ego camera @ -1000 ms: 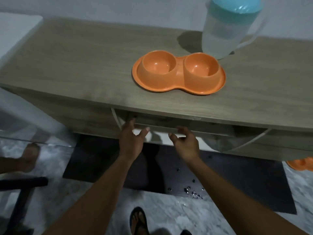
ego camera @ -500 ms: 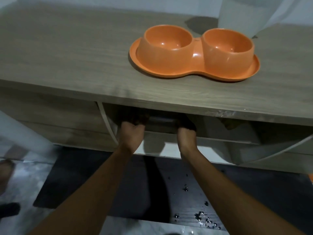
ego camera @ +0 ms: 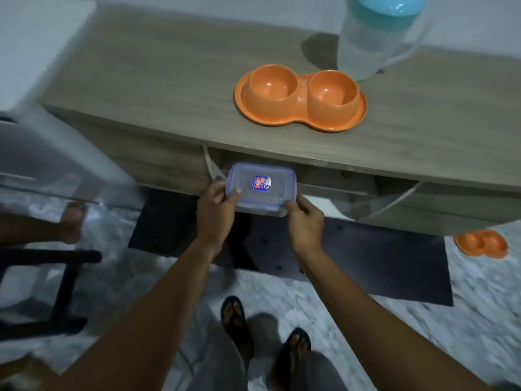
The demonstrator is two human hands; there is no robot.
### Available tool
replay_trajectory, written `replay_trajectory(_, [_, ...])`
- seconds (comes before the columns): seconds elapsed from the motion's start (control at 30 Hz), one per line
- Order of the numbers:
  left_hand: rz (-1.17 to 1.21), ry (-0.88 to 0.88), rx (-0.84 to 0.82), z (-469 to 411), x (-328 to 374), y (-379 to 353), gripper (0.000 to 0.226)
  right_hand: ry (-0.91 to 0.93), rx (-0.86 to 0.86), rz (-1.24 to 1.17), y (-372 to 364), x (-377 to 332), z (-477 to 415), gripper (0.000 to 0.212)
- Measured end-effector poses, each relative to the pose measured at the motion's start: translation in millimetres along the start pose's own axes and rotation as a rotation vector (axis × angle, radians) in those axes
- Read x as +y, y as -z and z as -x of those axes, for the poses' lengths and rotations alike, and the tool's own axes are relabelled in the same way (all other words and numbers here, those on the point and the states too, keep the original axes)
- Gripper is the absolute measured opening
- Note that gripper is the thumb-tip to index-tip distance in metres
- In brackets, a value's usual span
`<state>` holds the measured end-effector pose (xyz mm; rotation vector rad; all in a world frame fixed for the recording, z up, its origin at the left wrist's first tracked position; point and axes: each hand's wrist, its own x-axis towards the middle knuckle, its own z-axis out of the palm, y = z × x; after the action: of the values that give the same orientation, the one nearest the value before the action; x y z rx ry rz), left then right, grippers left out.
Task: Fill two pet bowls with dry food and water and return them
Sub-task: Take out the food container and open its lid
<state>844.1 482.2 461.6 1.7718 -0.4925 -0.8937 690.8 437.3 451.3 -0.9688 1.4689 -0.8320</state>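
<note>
An orange double pet bowl [ego camera: 300,114] stands on the wooden cabinet top [ego camera: 158,88]; both cups look empty. Behind it at the right is a clear pitcher [ego camera: 375,38] with a teal lid. I hold a clear lidded plastic container [ego camera: 260,190] with blue clips and a sticker, just in front of the cabinet's open shelf. My left hand [ego camera: 215,210] grips its left end, and my right hand [ego camera: 306,221] grips its near right corner. Its contents cannot be made out.
A second orange double bowl [ego camera: 480,244] lies on the floor at the right, beside a black mat [ego camera: 366,266] under the cabinet. A dark chair frame [ego camera: 56,289] and another person's foot [ego camera: 72,221] are at the left. My sandalled feet [ego camera: 262,328] stand on marble floor.
Both hands went into the open shelf under the cabinet top and have come out holding the clear container. The view pulled back and up.
</note>
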Motion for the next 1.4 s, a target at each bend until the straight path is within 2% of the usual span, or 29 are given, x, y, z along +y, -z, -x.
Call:
replay_trajectory(0.1, [-0.013,0.126,0.021,22,37,28,0.050,-0.008,-0.046,0.024,21,-40,35,0.029])
replay_trajectory(0.17, [-0.039,0.099,0.037,30,66,45,0.057,0.003,-0.100,0.014,28,-72,48,0.024])
replay_trajectory(0.27, [0.004,0.079,-0.010,23,111,64,0.048,0.024,-0.168,-0.001,24,-115,48,0.003])
replay_trajectory(0.37, [0.069,0.098,-0.147,-4,145,80,0.026,0.083,-0.168,-0.007,0,-154,35,0.019])
replay_trajectory(0.47, [0.100,0.094,-0.216,-47,173,102,0.023,0.110,-0.205,0.016,-34,-191,20,0.018])
replay_trajectory(0.53, [0.104,0.097,-0.263,-80,185,115,0.022,0.058,-0.262,0.013,-58,-207,5,0.012])
replay_trajectory(0.6, [0.123,0.126,-0.305,-122,196,131,0.018,-0.017,-0.312,0.025,-92,-222,-16,0.016])
replay_trajectory(0.67, [0.139,0.161,-0.345,-158,204,142,0.005,-0.082,-0.379,0.009,-121,-236,-38,0.010])
replay_trajectory(0.7, [0.135,0.179,-0.371,-177,209,148,0.006,-0.118,-0.405,-0.014,-138,-243,-49,0.002])
replay_trajectory(0.77, [0.121,0.206,-0.429,-211,218,152,0.011,-0.202,-0.409,-0.052,-163,-254,-71,0.008])
replay_trajectory(0.97, [0.103,0.246,-0.571,-280,223,143,0.013,-0.306,-0.243,-0.103,-197,-259,-118,0.010])
replay_trajectory(1.07, [0.089,0.248,-0.635,-302,218,132,0.016,-0.149,-0.059,-0.047,-205,-253,-137,0.027])
replay_trajectory(1.13, [0.071,0.237,-0.648,-308,218,126,0.015,-0.067,-0.036,0.024,-206,-248,-141,0.026])
replay_trajectory(1.3, [-0.006,0.138,-0.569,-319,223,122,0.008,0.038,0.055,0.182,-211,-241,-152,0.012])
replay_trajectory(1.33, [-0.058,0.106,-0.541,-320,225,121,0.010,0.047,0.109,0.216,-214,-238,-150,0.014])
replay_trajectory(1.4, [-0.224,0.032,-0.475,-324,227,121,0.026,0.057,0.241,0.278,-222,-230,-139,0.034])
